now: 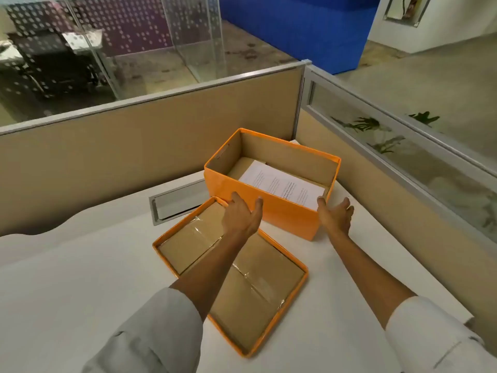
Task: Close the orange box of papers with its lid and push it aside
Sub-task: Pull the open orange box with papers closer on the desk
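An open orange box [285, 214] stands on the white desk near its far right corner, with printed white papers [285, 185] lying inside. Its orange lid [293, 300] lies upside down on the desk in front of the box, brown cardboard inside facing up. My left hand [242, 215] hovers with spread fingers over the lid's far corner, close to the box's near wall. At the box's near right corner my right hand [336, 214] is held open, palm turned inward, holding nothing.
Beige cubicle partitions [134, 146] enclose the white desk [80, 278] at the back and right. A metal cable flap [178, 201] is set into the desk left of the box. Glass walls and a blue block stand beyond.
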